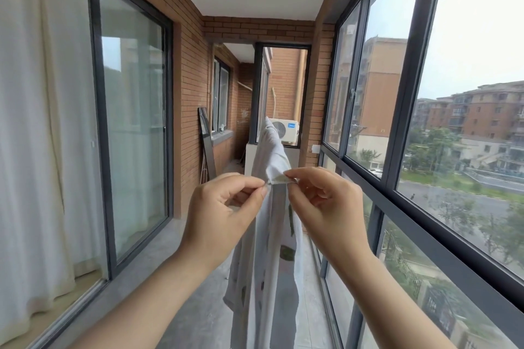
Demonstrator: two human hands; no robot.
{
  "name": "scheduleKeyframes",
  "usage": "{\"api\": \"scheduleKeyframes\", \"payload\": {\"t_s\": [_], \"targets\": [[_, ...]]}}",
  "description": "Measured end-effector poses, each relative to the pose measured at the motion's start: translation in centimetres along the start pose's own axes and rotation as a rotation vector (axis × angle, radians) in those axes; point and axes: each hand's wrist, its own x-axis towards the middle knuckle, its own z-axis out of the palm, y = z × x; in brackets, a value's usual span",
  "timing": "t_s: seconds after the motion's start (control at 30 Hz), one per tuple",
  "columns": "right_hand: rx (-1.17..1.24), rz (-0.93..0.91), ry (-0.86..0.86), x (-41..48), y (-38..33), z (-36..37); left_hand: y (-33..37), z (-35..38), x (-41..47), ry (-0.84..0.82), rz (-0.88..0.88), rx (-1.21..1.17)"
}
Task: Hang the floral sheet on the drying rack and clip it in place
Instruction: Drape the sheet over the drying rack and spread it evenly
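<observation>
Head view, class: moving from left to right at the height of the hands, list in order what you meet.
White curtain → sliding glass door → left hand, pinching the sheet's edge → floral sheet → right hand, pinching the same edge → outer window.

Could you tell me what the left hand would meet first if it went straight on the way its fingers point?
The floral sheet: the left hand pinches its folded edge, fingers pointing rightward. Straight beyond, apparently at similar depth, comes the right hand.
</observation>
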Motion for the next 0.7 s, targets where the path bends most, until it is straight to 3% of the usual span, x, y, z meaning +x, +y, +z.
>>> {"api": "scheduleKeyframes", "payload": {"t_s": [0.33, 0.57, 0.7], "targets": [[0.147, 0.242, 0.095, -1.7, -2.1, -0.1, 0.5, 0.0, -1.8, 0.009, -0.081, -0.090], [0.047, 0.442, -0.042, -0.6, -2.7, -0.4, -0.4, 0.5, -2.2, -0.195, -0.284, -0.236], [-0.174, 0.435, -0.099, 1.5, -2.9, -0.5, -1.0, -0.1, -3.0, -0.207, -0.341, -0.298]]}}
